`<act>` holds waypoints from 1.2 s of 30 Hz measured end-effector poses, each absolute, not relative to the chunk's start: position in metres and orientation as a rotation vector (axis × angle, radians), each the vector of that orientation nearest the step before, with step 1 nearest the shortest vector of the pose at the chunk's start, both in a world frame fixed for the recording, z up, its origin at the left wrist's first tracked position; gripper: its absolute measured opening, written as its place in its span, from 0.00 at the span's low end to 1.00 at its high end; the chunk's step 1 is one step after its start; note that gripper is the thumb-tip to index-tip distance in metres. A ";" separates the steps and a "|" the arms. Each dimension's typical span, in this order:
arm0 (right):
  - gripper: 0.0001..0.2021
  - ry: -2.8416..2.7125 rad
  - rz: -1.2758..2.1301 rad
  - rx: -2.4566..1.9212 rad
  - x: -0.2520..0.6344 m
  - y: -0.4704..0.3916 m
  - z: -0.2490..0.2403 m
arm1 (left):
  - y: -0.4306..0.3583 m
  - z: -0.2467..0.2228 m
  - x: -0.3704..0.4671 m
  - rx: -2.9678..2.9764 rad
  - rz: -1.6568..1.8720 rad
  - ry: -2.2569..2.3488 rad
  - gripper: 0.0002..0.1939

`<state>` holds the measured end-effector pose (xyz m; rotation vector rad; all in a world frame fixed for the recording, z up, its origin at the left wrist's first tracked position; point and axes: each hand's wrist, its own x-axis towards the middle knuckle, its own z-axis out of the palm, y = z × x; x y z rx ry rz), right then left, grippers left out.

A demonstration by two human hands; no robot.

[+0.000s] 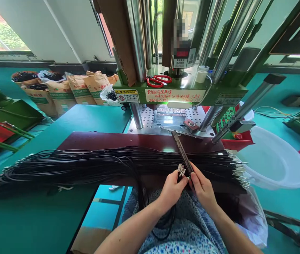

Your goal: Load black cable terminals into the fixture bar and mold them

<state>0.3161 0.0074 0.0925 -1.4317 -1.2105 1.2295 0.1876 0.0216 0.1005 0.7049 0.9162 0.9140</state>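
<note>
My left hand (173,188) is closed around a few black cables, and their silvery metal connectors (181,170) stick out above the thumb. My right hand (204,190) grips the lower end of a long, narrow dark bar (181,150) that slants up toward the press. The fingertips of both hands meet at the bar's near end, where a cable end shows only in part. Behind them, a thick bundle of black cables (86,164) lies across a dark red-brown board (107,139). Loose cable hangs down over my lap.
Beyond the board stands a green press with a perforated metal bed (146,118) and steel columns. Red-handled scissors (159,81) rest on its ledge. At the right are a red tray (238,141) and a large white basin (276,158). Paper sacks (73,88) line the back left.
</note>
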 end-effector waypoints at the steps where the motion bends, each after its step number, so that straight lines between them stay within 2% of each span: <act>1: 0.28 -1.227 1.214 -1.426 0.315 0.007 0.092 | 0.022 0.100 0.187 0.766 0.910 0.926 0.13; 10: 0.28 -0.781 1.386 -1.278 0.319 0.009 0.096 | 0.047 0.111 0.175 1.083 0.884 1.036 0.14; 14: 0.27 -0.810 1.371 -1.319 0.319 0.009 0.098 | 0.049 0.109 0.177 1.168 0.738 1.004 0.16; 19: 0.27 -0.902 1.374 -1.373 0.319 0.009 0.093 | 0.048 0.104 0.178 1.202 0.766 1.040 0.15; 24: 0.25 -1.161 1.225 -1.366 0.318 0.008 0.084 | 0.047 0.103 0.175 1.318 0.847 1.101 0.13; 32: 0.27 -0.710 1.383 -1.343 0.321 0.009 0.096 | 0.051 0.106 0.170 1.048 1.114 1.078 0.14; 36: 0.25 -0.717 1.402 -1.346 0.323 0.009 0.096 | 0.052 0.110 0.169 0.973 0.926 0.953 0.17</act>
